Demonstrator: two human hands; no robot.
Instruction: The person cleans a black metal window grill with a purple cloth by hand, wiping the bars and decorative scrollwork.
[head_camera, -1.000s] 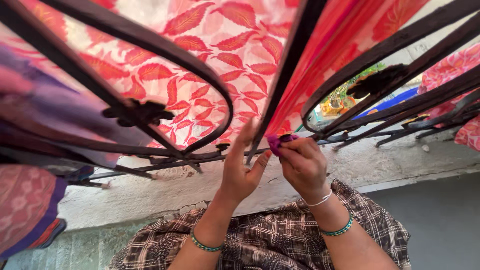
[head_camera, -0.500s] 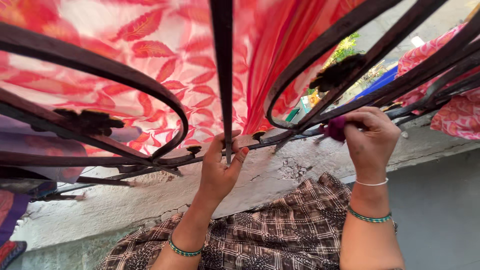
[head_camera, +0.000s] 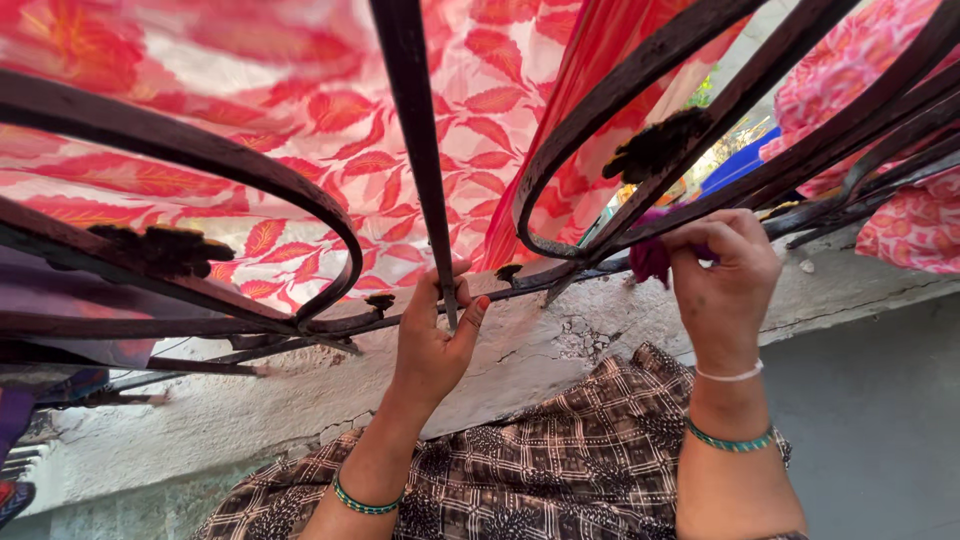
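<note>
My left hand (head_camera: 432, 338) grips the foot of a dark vertical bar (head_camera: 420, 160) of a curved iron window grille, fingers wrapped round it. My right hand (head_camera: 722, 275) is raised to the right, fingers pinched on a small magenta clip or scrap of cloth (head_camera: 650, 258) held against a curved grille bar (head_camera: 640, 90). Behind the grille hangs a white cloth with red leaf print (head_camera: 300, 130), beside a plain red-orange cloth (head_camera: 590, 70). Both wrists wear green bangles.
A rough whitewashed ledge (head_camera: 560, 345) runs under the grille. A pink flowered cloth (head_camera: 900, 200) hangs at the right. Purple fabric (head_camera: 60, 300) shows at the left. A brown checked garment (head_camera: 570, 470) covers my lap. A grey wall (head_camera: 880, 400) is at the lower right.
My right hand has moved rightward along the grille with the magenta thing. My left hand has shifted from beside it to gripping the vertical bar.
</note>
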